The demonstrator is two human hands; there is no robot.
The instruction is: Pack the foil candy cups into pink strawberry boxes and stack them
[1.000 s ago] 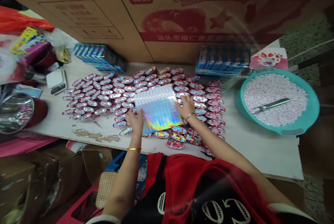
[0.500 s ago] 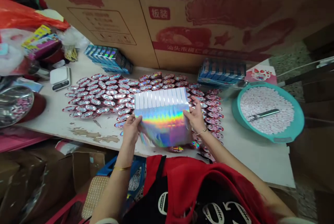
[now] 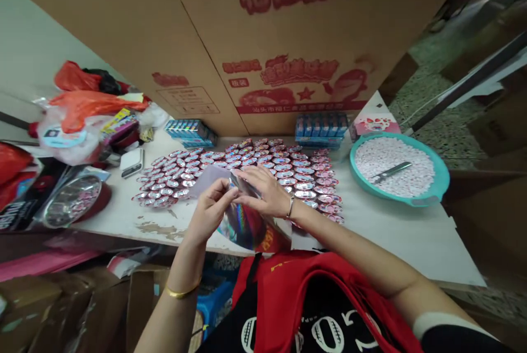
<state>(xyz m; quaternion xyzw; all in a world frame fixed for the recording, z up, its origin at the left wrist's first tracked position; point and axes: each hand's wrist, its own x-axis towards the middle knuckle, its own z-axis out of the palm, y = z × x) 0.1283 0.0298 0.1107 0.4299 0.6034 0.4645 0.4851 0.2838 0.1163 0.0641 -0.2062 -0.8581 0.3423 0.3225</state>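
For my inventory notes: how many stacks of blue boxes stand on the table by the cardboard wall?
2. One stack of blue boxes is at the back left, beside the spread of red cups. The other blue stack is at the back right, near the teal basin. More may be hidden.

Glossy holographic foil sheet point(image 3: 247, 227); matt, scuffed white tabletop point(image 3: 395, 232).
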